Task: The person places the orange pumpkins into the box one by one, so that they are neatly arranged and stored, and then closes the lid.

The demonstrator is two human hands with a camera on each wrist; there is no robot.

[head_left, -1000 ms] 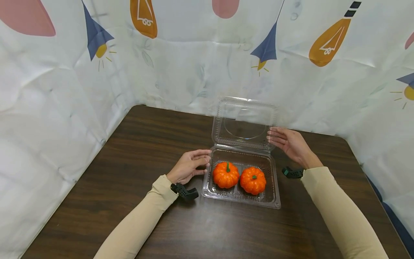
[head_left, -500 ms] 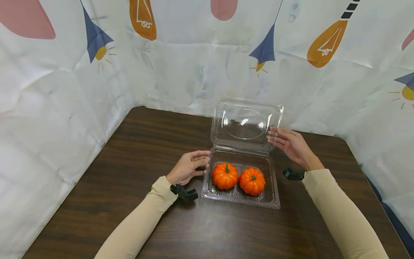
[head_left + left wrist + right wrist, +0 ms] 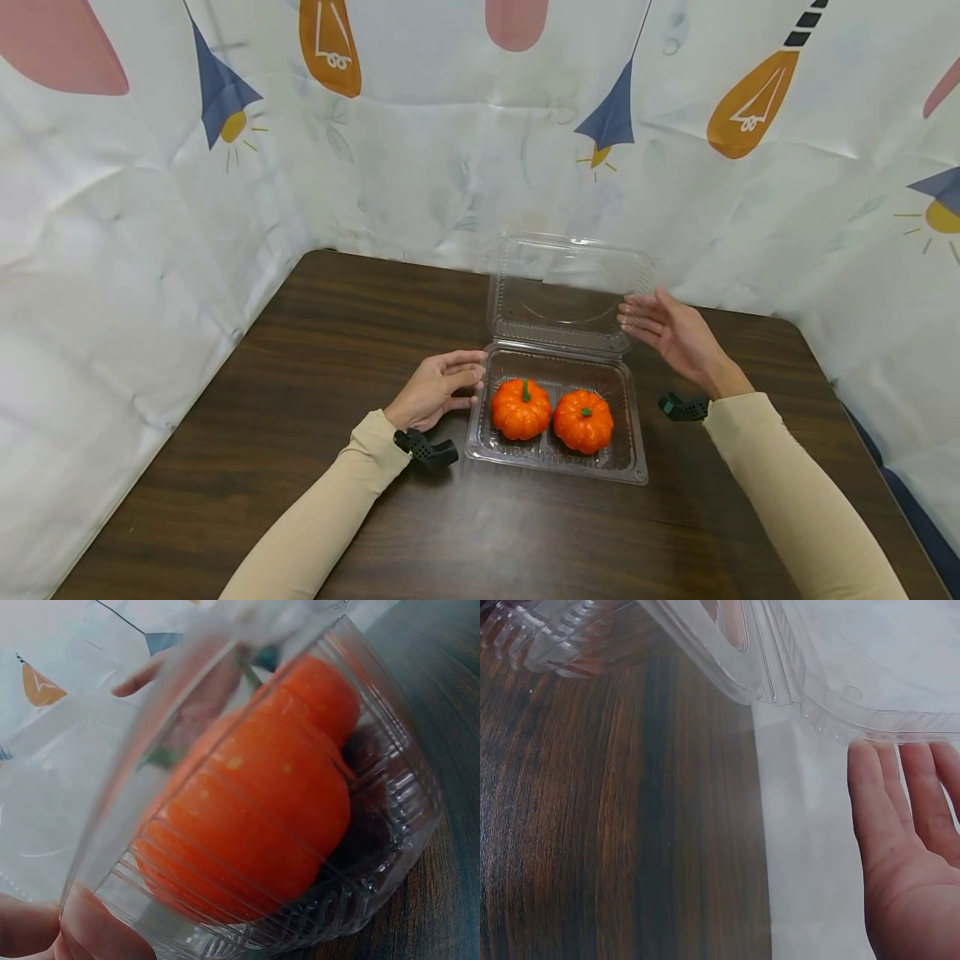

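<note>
A clear plastic clamshell container (image 3: 555,469) stands on the table with its lid (image 3: 558,292) raised at the back. Inside the base sit two small orange pumpkins with green stems, a left pumpkin (image 3: 521,410) and a right pumpkin (image 3: 583,422). My left hand (image 3: 438,387) pinches the base's left rim; the left wrist view has the rim between finger and thumb (image 3: 97,930). At the lid's right edge, my right hand (image 3: 678,337) has its fingers straight, their tips right at the plastic, with the thumb held apart. The right wrist view shows these fingertips (image 3: 864,754) along the lid's edge.
The dark wood-grain table (image 3: 300,367) meets a white printed curtain (image 3: 420,167) just behind the lid. Black devices are strapped at both wrists, the left device (image 3: 429,450) close to the container's left side.
The right thumb has lifted away from the lid edge, while its other fingers stay there. The lid's tilt has shifted slightly over the last second. The left hand and pumpkins stay put.
</note>
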